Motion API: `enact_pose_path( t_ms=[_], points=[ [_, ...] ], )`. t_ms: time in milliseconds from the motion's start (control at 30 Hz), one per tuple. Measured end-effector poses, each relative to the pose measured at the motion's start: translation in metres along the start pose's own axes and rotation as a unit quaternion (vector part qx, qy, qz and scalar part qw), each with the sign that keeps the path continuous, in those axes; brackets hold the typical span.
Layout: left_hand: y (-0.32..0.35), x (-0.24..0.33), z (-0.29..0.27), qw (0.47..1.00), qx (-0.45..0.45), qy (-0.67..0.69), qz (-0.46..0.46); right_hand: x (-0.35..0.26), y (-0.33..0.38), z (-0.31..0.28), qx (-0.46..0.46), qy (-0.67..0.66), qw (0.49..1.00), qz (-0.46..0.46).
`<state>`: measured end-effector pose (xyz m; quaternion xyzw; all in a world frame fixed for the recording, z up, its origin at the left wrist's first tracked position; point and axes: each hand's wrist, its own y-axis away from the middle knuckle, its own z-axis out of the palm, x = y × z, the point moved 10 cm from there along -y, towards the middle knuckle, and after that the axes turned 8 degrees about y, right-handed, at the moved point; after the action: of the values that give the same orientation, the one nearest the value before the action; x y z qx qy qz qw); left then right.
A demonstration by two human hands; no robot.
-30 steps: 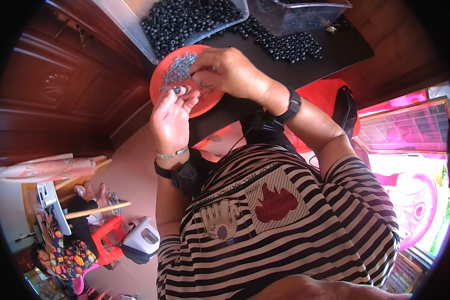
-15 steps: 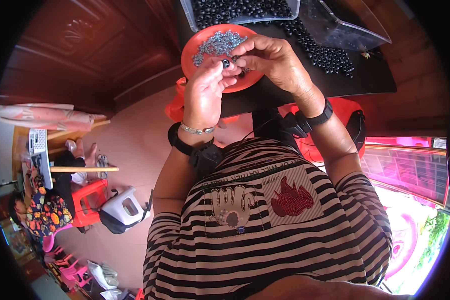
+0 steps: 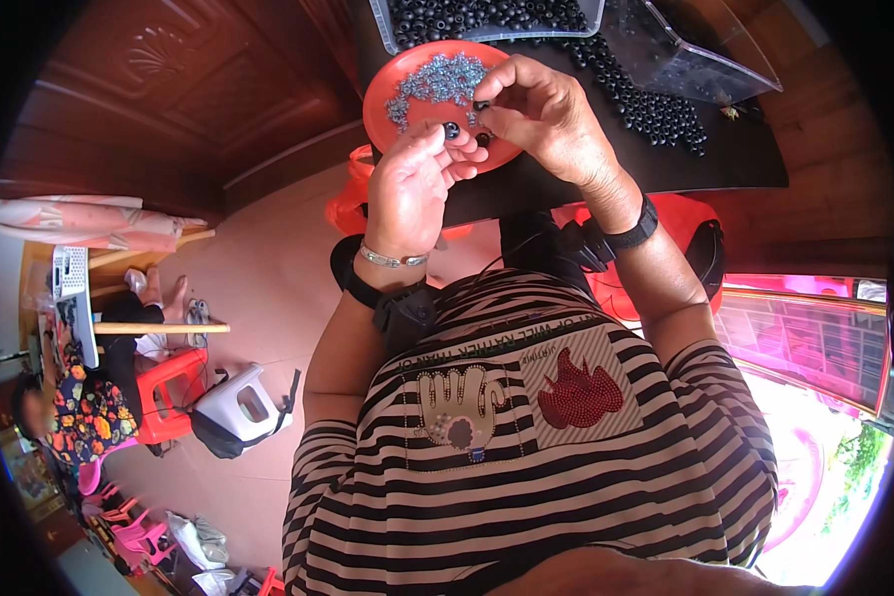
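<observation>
My left hand (image 3: 412,184) is over the near side of a round orange-red plate (image 3: 385,94), palm up. Its thumb and index finger hold a small round black bead-like piece (image 3: 451,130). Another dark round piece (image 3: 483,140) shows by its fingertips; whether it rests on them or on the plate I cannot tell. To the right, my right hand (image 3: 556,124) pinches a small dark piece (image 3: 482,105) between thumb and index finger, apart from the left hand. Many small shiny silvery pieces (image 3: 437,79) lie on the plate beneath.
A clear tub (image 3: 598,18) of black round pieces stands behind the plate. More black pieces (image 3: 656,114) are spread on the dark tabletop (image 3: 745,164), beside a tipped clear container (image 3: 705,60). Left on the floor are a red stool (image 3: 169,397) and a seated person (image 3: 89,407).
My hands have moved slightly apart. The right fingers have drawn up and away from the left fingertips, and the dark piece between them now shows. The left hand still holds its black piece.
</observation>
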<state>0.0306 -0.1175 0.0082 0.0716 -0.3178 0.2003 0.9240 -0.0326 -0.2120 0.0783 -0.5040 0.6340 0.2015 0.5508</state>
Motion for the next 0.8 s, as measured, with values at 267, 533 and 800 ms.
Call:
enact_pose_path(
  t_ms=[267,533,800],
  points=[
    [-0.003,0.000,-0.004,0.999,-0.006,0.036,-0.005,0.000,-0.002,0.009,-0.023,0.082,0.996,-0.032],
    [-0.002,0.002,0.003,1.000,-0.012,0.011,0.013,0.008,0.005,0.021,-0.116,0.039,0.992,0.045],
    [-0.001,0.001,0.002,1.000,-0.011,0.013,0.008,0.019,0.005,0.023,-0.166,-0.011,0.982,0.091]
  ],
)
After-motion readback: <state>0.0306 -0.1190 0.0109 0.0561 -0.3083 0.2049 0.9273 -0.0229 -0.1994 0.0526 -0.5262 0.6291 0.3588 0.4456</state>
